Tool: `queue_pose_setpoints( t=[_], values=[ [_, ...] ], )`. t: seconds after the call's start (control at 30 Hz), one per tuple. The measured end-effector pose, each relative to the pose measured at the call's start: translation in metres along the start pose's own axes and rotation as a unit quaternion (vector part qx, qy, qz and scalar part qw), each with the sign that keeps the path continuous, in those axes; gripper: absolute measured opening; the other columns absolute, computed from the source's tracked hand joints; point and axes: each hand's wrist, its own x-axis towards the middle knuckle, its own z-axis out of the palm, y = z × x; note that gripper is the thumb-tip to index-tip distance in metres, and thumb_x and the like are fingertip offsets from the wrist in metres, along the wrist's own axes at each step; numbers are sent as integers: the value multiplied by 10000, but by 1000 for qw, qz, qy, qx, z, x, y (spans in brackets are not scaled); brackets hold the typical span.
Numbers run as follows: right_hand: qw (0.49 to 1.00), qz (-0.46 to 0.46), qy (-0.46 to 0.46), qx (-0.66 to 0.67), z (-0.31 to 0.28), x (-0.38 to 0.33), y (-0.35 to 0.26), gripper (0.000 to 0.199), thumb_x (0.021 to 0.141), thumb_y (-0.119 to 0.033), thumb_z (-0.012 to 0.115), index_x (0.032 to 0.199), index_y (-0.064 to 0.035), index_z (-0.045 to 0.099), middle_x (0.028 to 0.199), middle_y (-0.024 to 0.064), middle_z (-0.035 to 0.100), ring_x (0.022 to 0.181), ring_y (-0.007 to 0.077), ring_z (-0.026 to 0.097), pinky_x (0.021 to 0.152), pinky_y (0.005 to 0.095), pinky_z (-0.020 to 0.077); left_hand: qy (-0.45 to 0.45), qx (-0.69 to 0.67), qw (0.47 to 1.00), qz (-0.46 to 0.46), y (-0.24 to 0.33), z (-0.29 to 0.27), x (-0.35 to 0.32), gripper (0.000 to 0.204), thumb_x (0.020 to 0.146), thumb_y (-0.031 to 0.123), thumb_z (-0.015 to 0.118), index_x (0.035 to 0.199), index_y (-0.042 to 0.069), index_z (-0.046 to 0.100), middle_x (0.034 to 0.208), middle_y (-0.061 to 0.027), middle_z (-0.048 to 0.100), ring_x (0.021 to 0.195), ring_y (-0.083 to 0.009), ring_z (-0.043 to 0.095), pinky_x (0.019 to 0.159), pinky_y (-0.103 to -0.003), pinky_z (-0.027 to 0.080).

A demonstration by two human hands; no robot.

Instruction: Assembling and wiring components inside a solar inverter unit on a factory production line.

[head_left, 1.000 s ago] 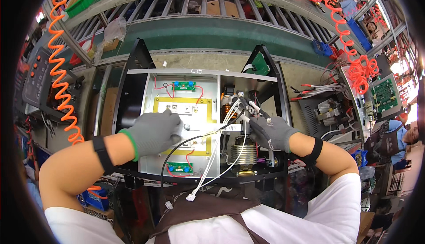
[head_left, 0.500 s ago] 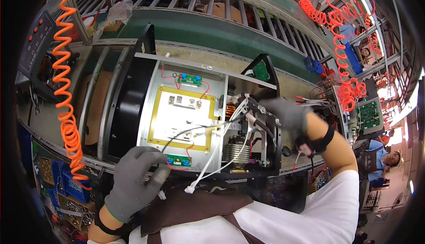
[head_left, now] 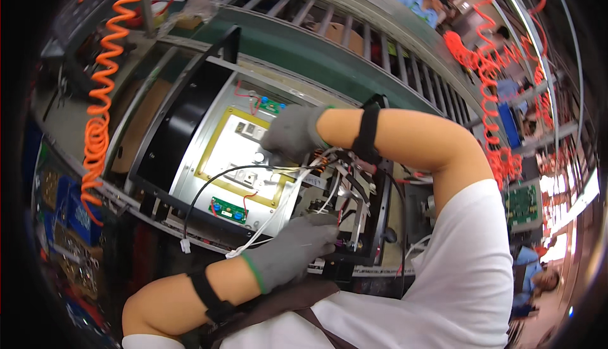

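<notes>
A black metal equipment chassis (head_left: pixel 183 118) lies open before me, with a bright plate in a yellow frame (head_left: pixel 212 140) inside. My right hand (head_left: pixel 292 135), in a grey glove, reaches across the chassis and is curled over the far right side of that plate; what its fingers hold is hidden. My left hand (head_left: pixel 294 251), gloved too, is at the near right compartment, its fingers drawn together among parts I cannot make out. A black cable (head_left: pixel 212 178) arcs over the plate to a white connector (head_left: pixel 185 245). White cables (head_left: pixel 278 213) run down beside my left wrist.
An orange coiled hose (head_left: pixel 101 108) hangs at the left, and red coiled hoses (head_left: pixel 487 83) hang at the right. Beyond the chassis runs a roller conveyor (head_left: pixel 345 29). Blue parts bins (head_left: pixel 82 213) stand at lower left. A green circuit board (head_left: pixel 522 203) sits at right.
My right hand has moved left from the cable bundle to over the plate. My left hand has moved right to the near compartment. The view has turned, and the cables have shifted.
</notes>
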Motion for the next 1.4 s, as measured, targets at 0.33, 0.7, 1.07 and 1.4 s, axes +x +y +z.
queue_pose_setpoints(
  t=[0.33, 0.7, 1.07, 1.4],
  values=[
    [999, -4, 52, -14, -11, 13, -20, 370, 858, -415, 504, 939, -76, 628, 813, 160, 649, 784, 335, 641, 712, 431, 488, -64, 806, 588, 17, 0, 62, 97, 343, 757, 191, 682, 1087, 99, 662, 1187, -141, 589, 1074, -322, 576, 824, -408, 489],
    [996, -67, 30, -60, -4, 15, -14, 167, 811, -176, 481, 896, -79, 588, 732, 144, 623, 678, 327, 643, 597, 439, 497, 31, 888, 445, 111, 23, 72, 102, 322, 802, 222, 587, 1082, 82, 663, 1097, -143, 627, 1057, -285, 566, 813, -434, 486],
    [986, -130, 42, -93, -1, 24, -12, 140, 759, -143, 543, 848, -55, 604, 767, 126, 637, 769, 299, 650, 681, 423, 503, 27, 863, 487, 129, 54, 77, 133, 318, 800, 220, 587, 1074, 80, 665, 1086, -144, 630, 1042, -287, 572, 809, -432, 489],
    [997, -74, -22, 2, -22, 21, -14, 182, 791, -193, 526, 891, -42, 551, 744, 116, 599, 733, 289, 624, 686, 416, 484, 42, 836, 529, 141, 41, 48, 127, 315, 797, 217, 587, 1068, 77, 667, 1076, -144, 633, 1028, -289, 577, 805, -431, 491]
  ],
)
